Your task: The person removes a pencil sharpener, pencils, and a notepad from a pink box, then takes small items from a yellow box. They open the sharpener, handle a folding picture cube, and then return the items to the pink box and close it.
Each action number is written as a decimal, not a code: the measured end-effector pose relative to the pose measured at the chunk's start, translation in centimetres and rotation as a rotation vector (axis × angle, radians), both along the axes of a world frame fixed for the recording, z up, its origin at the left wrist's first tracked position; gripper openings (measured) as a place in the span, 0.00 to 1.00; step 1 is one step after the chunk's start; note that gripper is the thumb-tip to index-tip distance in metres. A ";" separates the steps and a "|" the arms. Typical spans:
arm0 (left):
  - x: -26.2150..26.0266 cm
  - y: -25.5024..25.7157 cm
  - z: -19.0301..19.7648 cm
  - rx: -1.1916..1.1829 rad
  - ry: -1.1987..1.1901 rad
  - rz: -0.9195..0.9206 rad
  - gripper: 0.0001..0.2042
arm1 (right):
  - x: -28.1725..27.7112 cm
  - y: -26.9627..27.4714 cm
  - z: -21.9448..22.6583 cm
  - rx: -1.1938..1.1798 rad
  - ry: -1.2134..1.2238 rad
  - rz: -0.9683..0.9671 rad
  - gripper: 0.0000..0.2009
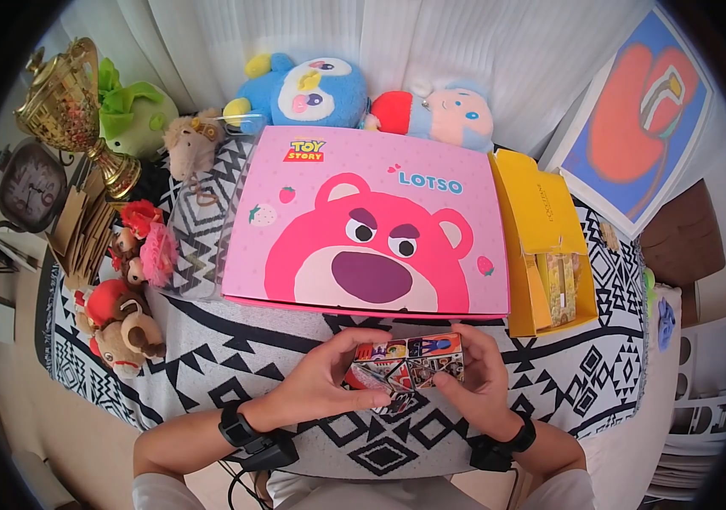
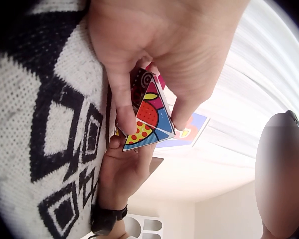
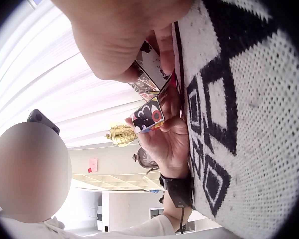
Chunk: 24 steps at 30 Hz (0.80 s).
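Observation:
Both hands hold a colourfully printed folding puzzle cube [image 1: 414,359] over the front of the table. My left hand [image 1: 316,378] grips its left end, thumb along the near side and fingers behind. At the other end, my right hand [image 1: 484,382] pinches it, the thumb on the printed front. In the left wrist view a triangular face of the puzzle [image 2: 148,115] shows red, yellow and blue patterns. The right wrist view shows an angled block of the puzzle [image 3: 148,115] with a black and white print, joined to another part partly hidden by the right hand.
A pink Lotso box [image 1: 363,221] lies just beyond the hands, a yellow box [image 1: 546,195] at its right. Plush toys [image 1: 316,93] line the back. On the left are a gold trophy [image 1: 65,106], a clock [image 1: 31,185] and small dolls [image 1: 125,319]. A patterned cloth [image 1: 210,340] covers the table.

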<state>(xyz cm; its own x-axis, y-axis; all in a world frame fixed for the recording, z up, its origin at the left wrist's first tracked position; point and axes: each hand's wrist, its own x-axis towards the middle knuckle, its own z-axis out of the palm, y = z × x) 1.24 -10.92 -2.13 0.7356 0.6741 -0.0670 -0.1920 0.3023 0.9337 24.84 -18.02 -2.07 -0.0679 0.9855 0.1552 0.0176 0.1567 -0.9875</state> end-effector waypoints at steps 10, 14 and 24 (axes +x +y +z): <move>0.1 -0.1 -0.2 -0.013 -0.046 -0.065 0.40 | -0.1 0.1 0.2 -0.022 -0.038 -0.038 0.31; 0.0 0.0 0.0 -0.102 0.032 -0.056 0.39 | 0.2 -0.3 -0.1 0.000 -0.034 0.010 0.32; -0.2 0.2 0.1 0.014 0.055 -0.051 0.29 | 0.1 -0.3 0.3 -0.066 0.094 0.087 0.34</move>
<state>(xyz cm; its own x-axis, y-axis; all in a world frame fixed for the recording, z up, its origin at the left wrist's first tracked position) 1.06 -10.75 -2.08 0.7644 0.6372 -0.0987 -0.1252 0.2969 0.9467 24.90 -18.36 -1.77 -0.1417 0.9848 0.1001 -0.0864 0.0884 -0.9923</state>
